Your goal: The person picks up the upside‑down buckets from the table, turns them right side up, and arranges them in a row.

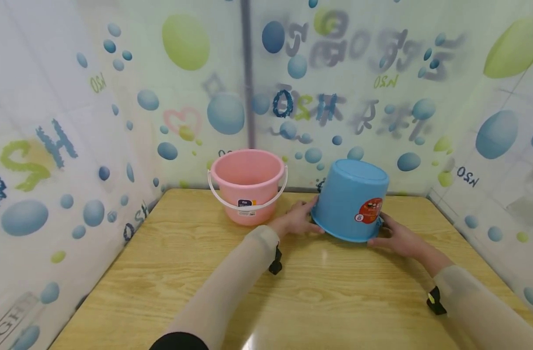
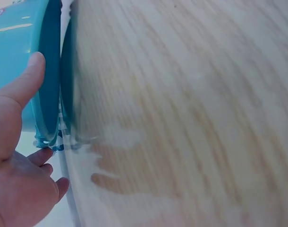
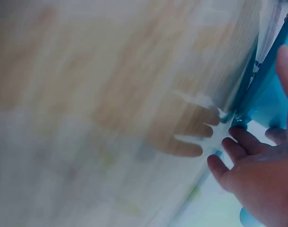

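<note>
A blue bucket (image 1: 343, 204) is upside down, its base facing up and slightly tilted, with a red label on its side. At its left rim is my left hand (image 1: 298, 218), the thumb against the near side and the fingers around the far side. The right hand (image 1: 399, 237) grips the opposite side of the rim, its thumb low at the front. In the left wrist view, a narrow gap shows between the bucket's rim (image 2: 49, 94) and the tabletop. A pink bucket (image 1: 247, 194) stands upright to the left, its white handle hanging down in front.
The glossy wood-grain table (image 1: 328, 296) reflects the hands and the blue bucket. Behind it and at both sides hang pale curtains (image 1: 183, 121) printed with blue and green dots. Black wrist straps (image 1: 275, 261) sit over beige sleeves.
</note>
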A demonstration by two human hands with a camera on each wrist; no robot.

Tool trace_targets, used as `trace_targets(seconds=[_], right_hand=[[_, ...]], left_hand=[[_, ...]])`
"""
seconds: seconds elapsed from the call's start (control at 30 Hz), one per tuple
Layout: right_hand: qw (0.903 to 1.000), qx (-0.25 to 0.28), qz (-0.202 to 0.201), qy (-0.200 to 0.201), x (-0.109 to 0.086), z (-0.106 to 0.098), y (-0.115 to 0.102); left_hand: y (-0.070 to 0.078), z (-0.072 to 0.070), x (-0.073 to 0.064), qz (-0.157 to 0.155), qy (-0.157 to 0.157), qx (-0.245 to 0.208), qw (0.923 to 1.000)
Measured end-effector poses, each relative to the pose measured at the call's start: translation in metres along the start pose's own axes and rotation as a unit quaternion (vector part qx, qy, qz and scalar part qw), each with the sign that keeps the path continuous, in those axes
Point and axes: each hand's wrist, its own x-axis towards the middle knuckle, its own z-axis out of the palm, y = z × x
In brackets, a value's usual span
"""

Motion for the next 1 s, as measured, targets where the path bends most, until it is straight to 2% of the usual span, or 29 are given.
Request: trace_targets(seconds=[0.17, 0.4, 0.57, 0.7, 0.83, 1.0], right_hand=[[0.9997, 0.023, 0.002, 0.008, -0.008, -0.002, -0.001], [0.9963, 0.083, 0.016, 0.016, -0.016, -0.003, -0.010], [0.9921, 0.119, 0.019, 0.036, -0.020, -0.002, -0.018], [0.9869, 0.149, 0.011, 0.060, -0.021, 0.000, -0.023], [0.9806, 0.176, 0.012, 0.085, -0.021, 0.001, -0.027], [0.9736, 0.197, 0.003, 0.115, -0.023, 0.000, -0.032]], left_hand=[[-0.002, -0.004, -0.007, 0.008, -0.009, -0.074, 0.9972], [-0.001, -0.012, -0.015, 0.028, -0.002, -0.156, 0.9873], [0.006, -0.014, -0.020, 0.046, 0.023, -0.192, 0.9800], [0.010, -0.015, -0.022, 0.050, 0.042, -0.202, 0.9771], [0.010, -0.016, -0.026, 0.057, 0.041, -0.217, 0.9737], [0.014, -0.020, -0.030, 0.073, 0.040, -0.247, 0.9653]])
